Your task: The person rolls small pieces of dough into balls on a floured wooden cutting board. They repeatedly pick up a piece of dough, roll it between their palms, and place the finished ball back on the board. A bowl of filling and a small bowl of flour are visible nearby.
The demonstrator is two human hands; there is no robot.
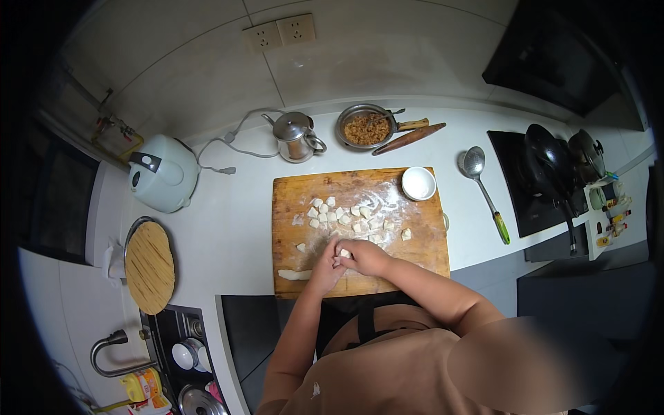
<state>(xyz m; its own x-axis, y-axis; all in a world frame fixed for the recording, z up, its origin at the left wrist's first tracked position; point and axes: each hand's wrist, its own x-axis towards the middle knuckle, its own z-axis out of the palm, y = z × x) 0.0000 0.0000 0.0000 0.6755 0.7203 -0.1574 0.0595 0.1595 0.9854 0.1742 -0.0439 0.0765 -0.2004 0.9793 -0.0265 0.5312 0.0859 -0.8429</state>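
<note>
Over the near part of a floured wooden cutting board (429, 242), my two hands meet. My left hand (327, 268) and my right hand (368, 258) close together around a small piece of white dough (344, 254). Part of it shows between the fingers; the rest is hidden. Beside my left hand, a dough strip (294, 275) lies along the board's near edge. Several small cut dough pieces (331, 216) are scattered beyond my hands, dusted with flour. On the board's far right corner stands a white bowl (418, 184).
Behind the board are a metal kettle (296, 137), a pan of brown crumbly filling (366, 128) and a tapered wooden rolling pin (409, 139). A skimmer (484, 187) lies right, beside a cooktop (529, 207) with a wok. Left stand a pale green cooker (163, 173), a round straw mat (150, 268) and the sink (166, 346).
</note>
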